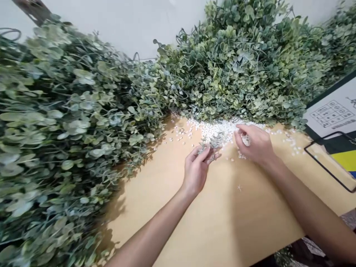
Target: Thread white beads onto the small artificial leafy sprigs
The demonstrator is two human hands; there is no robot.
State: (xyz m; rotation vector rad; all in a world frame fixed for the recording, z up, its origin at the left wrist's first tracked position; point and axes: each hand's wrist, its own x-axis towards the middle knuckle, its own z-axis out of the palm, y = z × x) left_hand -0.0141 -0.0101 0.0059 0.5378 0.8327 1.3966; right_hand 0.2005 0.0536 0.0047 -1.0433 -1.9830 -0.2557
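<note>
My left hand (pixel 196 168) is closed on a small sprig of artificial leaves (pixel 213 142), the thumb pressing its stem end against the fingers. The sprig points up and away, towards a heap of small white plastic pieces (pixel 217 129) on the table. My right hand (pixel 256 144) is just right of the sprig, over the near side of the heap. Its thumb and forefinger are bent together in a pinch; anything between the tips is too small to make out. White pieces show below its curled fingers.
Big piles of artificial foliage line the left (pixel 69 129) and back (pixel 236 66) of the wooden table (pixel 178 230). A tiny pale star-shaped bit (pixel 239 188) lies in front. At right stand a printed sheet (pixel 333 111) and a black wire frame (pixel 328 174).
</note>
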